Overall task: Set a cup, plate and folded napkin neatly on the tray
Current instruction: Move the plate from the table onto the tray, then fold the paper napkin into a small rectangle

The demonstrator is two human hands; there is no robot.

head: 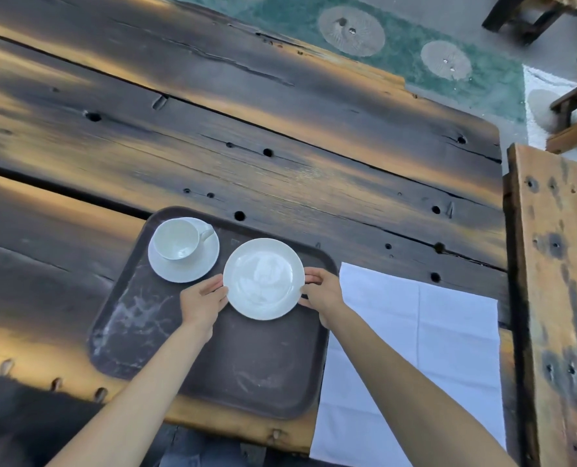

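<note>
A dark brown tray (pixel 246 362) lies on the wooden table. At its far left corner a white cup (pixel 175 239) stands on a white saucer (pixel 196 267). A white plate (pixel 263 278) is over the tray's far right part. My left hand (pixel 202 301) grips the plate's left rim and my right hand (pixel 320 289) grips its right rim. Whether the plate rests on the tray or is held just above it is unclear. A white napkin (pixel 415 348) lies spread flat on the table, right of the tray.
The dark plank table (pixel 246 136) stretches away beyond the tray. A weathered wooden bench or beam (pixel 556 298) runs along the table's right edge. Wooden furniture legs (pixel 529 18) stand on the floor at the far right.
</note>
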